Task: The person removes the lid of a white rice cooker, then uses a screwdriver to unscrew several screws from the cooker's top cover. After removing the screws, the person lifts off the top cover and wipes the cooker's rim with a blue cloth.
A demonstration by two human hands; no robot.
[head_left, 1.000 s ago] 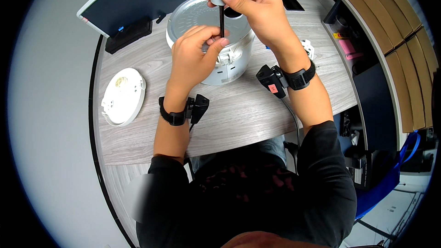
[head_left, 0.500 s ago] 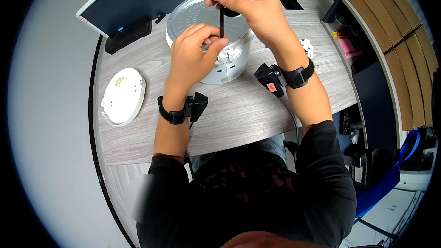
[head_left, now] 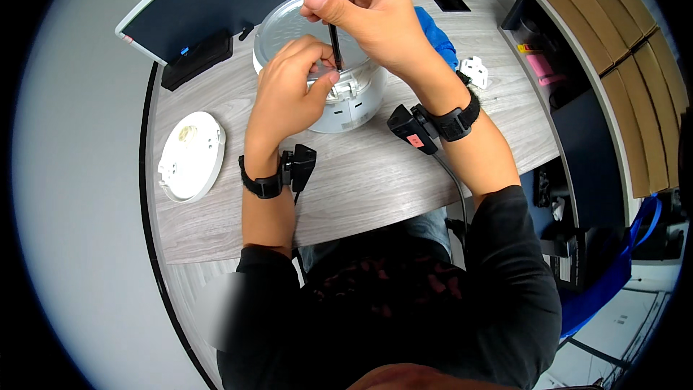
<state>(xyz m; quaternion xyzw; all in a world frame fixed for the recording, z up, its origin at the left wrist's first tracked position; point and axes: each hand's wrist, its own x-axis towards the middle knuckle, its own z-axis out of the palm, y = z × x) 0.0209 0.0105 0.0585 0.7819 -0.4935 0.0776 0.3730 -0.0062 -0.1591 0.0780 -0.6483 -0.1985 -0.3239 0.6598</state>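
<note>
The right hand (head_left: pixel 372 11) was positioned higher, fingers curled; the left hand (head_left: pixel 285 90) was lower, thumb near bent fingers.

I see a dark screen (head_left: pixel 216 3) upper left, brown boxes (head_left: pixel 635 112) upper right, a blue bag (head_left: pixel 598 292) lower right

Head-worn fisheye, steeply downward

From my remote feed I can read no text. I see only a small salmon label (head_left: pixel 415 140) on the black wrist unit (head_left: pixel 402 124), just right of the white round appliance (head_left: pixel 354 114); its marks are too small for me.
</note>
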